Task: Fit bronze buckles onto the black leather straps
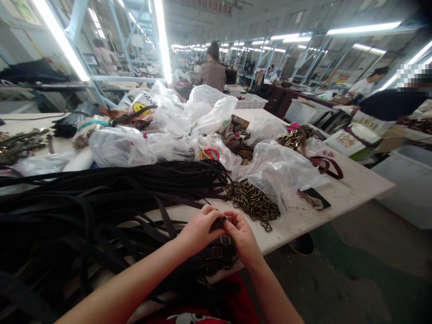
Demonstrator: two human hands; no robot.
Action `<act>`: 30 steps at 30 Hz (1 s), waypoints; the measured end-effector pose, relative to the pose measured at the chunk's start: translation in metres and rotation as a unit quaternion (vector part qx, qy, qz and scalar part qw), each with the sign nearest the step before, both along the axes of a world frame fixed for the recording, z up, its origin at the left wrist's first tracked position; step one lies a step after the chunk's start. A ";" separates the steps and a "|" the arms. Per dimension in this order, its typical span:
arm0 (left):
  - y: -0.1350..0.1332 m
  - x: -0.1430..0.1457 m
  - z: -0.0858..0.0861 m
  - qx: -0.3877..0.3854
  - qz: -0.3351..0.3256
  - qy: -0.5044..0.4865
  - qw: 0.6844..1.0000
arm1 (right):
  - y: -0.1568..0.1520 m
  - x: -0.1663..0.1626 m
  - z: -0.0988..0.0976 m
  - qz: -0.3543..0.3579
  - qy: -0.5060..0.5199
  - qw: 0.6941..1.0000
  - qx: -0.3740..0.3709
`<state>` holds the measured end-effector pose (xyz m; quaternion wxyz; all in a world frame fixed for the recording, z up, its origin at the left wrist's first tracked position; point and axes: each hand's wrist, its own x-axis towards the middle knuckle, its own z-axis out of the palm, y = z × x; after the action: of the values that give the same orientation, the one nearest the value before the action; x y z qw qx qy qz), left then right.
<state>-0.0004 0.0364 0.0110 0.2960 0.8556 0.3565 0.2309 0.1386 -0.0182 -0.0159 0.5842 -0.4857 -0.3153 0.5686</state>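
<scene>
My left hand [202,227] pinches a black strap [218,223] between thumb and fingers, just above the table's near edge. Against it, my right hand [241,234] is closed on the tip of the same strap; whether a buckle is also in the fingers I cannot tell. Below the hands lie several black straps fitted with square metal buckles [218,252]. A heap of brass-coloured buckles [253,200] rests right behind my right hand, partly under a clear plastic bag [283,168]. Long black straps [101,193] cover the table on the left.
Plastic bags [202,108] and bundled straps crowd the back of the white table [357,193]. Orange-handled scissors [209,154] lie among them. A white bin [408,184] stands to the right of the table. Other people [212,72] are at work farther off.
</scene>
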 end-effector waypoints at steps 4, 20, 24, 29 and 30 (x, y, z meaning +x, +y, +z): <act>-0.007 0.009 0.008 0.154 -0.021 0.118 0.981 | -0.007 -0.001 -0.004 -0.042 -0.026 0.999 -0.013; 0.067 -0.078 -0.022 0.107 -0.040 0.308 0.944 | -0.022 0.059 -0.051 -0.163 -0.254 0.952 -0.047; 0.062 -0.110 -0.014 0.145 -0.012 0.334 0.931 | -0.010 0.057 -0.054 -0.092 -0.506 0.857 -0.012; 0.058 -0.119 -0.022 0.150 -0.016 0.386 0.910 | 0.015 0.029 -0.033 -0.027 -0.632 0.769 0.091; 0.056 -0.122 -0.024 0.141 -0.020 0.399 0.906 | 0.018 0.021 -0.029 0.025 -0.634 0.766 0.106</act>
<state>-0.1222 0.0924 -0.0132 0.0104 0.9160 0.3912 -0.0877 0.1600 0.0001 -0.0450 0.2847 -0.6628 -0.6840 0.1085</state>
